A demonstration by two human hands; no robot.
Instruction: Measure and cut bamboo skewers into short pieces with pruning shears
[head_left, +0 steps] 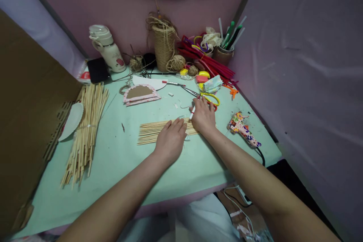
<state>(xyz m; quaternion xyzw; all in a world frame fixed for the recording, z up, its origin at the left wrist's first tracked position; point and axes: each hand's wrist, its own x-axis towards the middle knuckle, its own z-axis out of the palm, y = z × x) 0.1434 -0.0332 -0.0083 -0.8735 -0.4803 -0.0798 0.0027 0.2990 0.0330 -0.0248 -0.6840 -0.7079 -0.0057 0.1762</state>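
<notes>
A flat row of thin bamboo sticks [149,131] lies side by side on the green table cover. My left hand [171,140] rests flat over the middle of the row, fingers stretched out and pressing on it. At the right end of the sticks, my right hand [203,116] is bent around a slim white pen [193,112] with a red band, its lower end close to the sticks. Part of a clear item [187,137] shows beside the left fingers. Scissors [212,99] with yellow and red handles lie just beyond my right hand.
A tied bundle of sticks [86,132] lies left, near a cardboard panel [28,113]. A patterned glue gun [244,130] lies right, its cord over the edge. Behind are a fabric-edged half-circle [140,93], twine roll [163,47], bottle [109,51] and red pipe cleaners [208,62].
</notes>
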